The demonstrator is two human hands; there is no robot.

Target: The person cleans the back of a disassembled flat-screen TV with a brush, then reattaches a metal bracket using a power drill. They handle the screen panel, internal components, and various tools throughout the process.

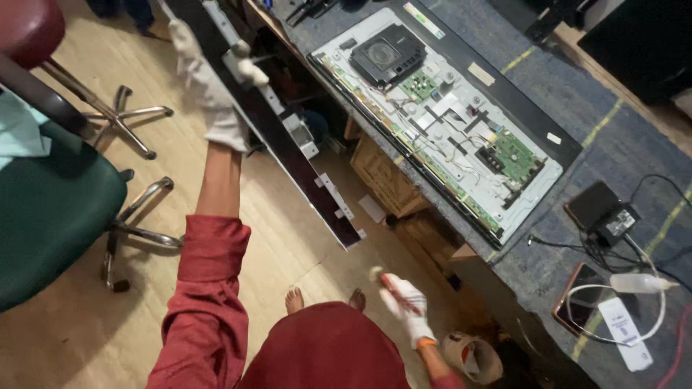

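Upper left of the frame, the gloved left hand (216, 94) grips a long dark panel (288, 137), which slants down toward the centre. Lower centre, the gloved right hand (405, 302) pinches a small brush (386, 282), well apart from the panel.

Dim warm indoor light, slight motion blur.

Single head view, steep downward, tilted; near lap, floor, workbench (634, 144) at right
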